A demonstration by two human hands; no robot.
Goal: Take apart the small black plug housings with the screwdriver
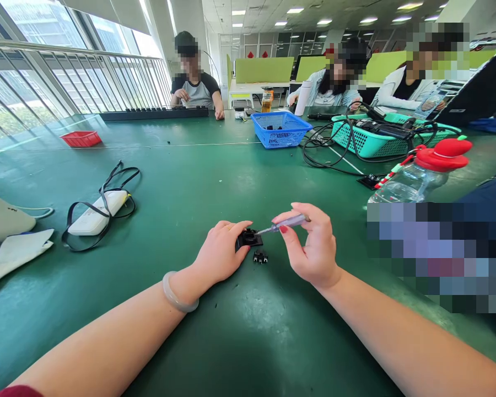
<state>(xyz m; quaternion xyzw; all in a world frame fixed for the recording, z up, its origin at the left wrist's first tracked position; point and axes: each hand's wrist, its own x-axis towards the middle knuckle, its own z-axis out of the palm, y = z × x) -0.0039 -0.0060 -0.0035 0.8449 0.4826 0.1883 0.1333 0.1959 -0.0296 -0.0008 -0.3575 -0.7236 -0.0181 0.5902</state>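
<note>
My left hand [222,249] rests on the green table, its thumb and fingers closed on the left side of a small black plastic part [249,238]. In my right hand [312,245] a screwdriver [291,221] with a clear purplish handle is pinched between thumb and fingers. Its shaft slants down to the left, and the tip reaches the black part; whether it sits in a screw is too small to tell. Just in front of that part, a second small black piece [260,257] with shiny metal bits lies loose on the table.
A white power bank [97,214] with a black strap lies left. Farther off stand a red tray [81,139], a blue basket [281,132] and a teal basket [380,144] with cables. A red-lidded bottle [417,176] stands right. Several people sit around the table.
</note>
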